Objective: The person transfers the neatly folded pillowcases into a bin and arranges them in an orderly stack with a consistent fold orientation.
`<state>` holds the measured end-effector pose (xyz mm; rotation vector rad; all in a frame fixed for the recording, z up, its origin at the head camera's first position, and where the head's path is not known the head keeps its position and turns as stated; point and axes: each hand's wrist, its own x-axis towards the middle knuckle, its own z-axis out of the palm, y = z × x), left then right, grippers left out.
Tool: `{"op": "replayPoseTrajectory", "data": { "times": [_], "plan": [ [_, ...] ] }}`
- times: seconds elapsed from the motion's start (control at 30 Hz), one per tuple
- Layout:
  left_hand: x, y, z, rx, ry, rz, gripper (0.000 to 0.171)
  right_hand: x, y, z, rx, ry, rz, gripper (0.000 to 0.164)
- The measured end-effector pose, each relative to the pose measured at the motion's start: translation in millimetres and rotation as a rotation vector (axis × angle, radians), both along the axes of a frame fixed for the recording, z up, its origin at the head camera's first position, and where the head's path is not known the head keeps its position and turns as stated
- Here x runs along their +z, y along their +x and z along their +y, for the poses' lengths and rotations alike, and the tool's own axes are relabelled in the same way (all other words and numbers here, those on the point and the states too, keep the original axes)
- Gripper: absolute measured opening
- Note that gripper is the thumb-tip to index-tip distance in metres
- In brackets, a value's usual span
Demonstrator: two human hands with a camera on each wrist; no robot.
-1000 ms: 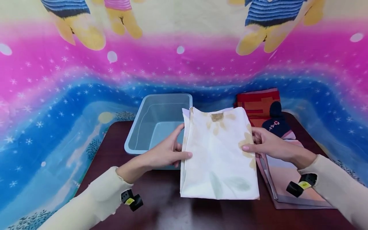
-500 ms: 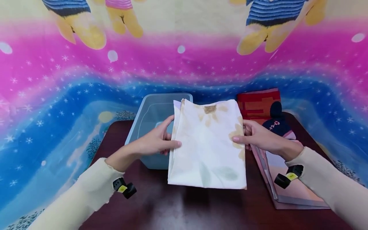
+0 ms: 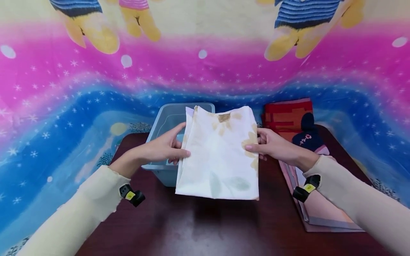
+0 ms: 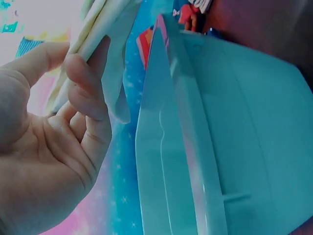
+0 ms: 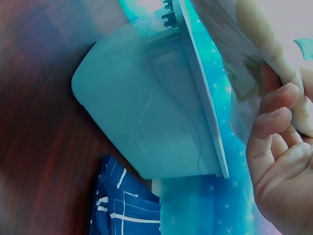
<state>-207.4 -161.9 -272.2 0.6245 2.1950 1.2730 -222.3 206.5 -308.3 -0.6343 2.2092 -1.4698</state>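
Observation:
A folded white cloth [image 3: 217, 160] with beige flowers and grey-green leaves is held up above the table, in front of the blue-grey plastic tub [image 3: 161, 176]. My left hand [image 3: 161, 147] pinches its left edge, thumb on the near face and fingers behind. At the right edge my right hand [image 3: 278, 145] grips the cloth the same way. Several folded layers show along the left side. In the left wrist view the tub [image 4: 254, 122] stands beside and below the hand. The cloth covers the tub's right part in the head view.
Folded red and orange cloth [image 3: 285, 113] lies at the back right, with a navy embroidered piece [image 3: 309, 140] in front. A folded pink-and-grey cloth [image 3: 333, 213] lies at the table's right. Navy cloth with white lines [image 5: 132, 205] shows near the tub in the right wrist view.
Both hands have carried the folded cloth leftward and somewhat up in the head view, over more of the tub. Their grips look the same, and the tub has stayed in place.

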Motion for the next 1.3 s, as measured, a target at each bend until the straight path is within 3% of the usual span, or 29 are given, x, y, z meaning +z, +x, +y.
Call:
{"op": "replayPoseTrajectory", "data": {
  "times": [0.43, 0.73, 0.97, 1.3],
  "plan": [
    [8.4, -19.7, -24, -0.014, -0.132, -0.027, 0.102, -2.1, -14.0, -28, -0.018, -0.034, -0.063, 0.049],
    [12.3, -32.2, -39, 0.016, -0.172, -0.005, 0.1, -0.3, -28.2, -53, -0.076, -0.032, -0.073, 0.052],
    [15.4, -40.3, -50, 0.054, -0.242, 0.024, 0.103, 2.9, -36.6, -68, -0.081, -0.041, -0.096, 0.05],
    [19.9, -48.8, -57, 0.057, -0.261, 0.045, 0.101, 8.6, -45.8, -79, -0.065, -0.031, -0.081, 0.047]
  ]
}}
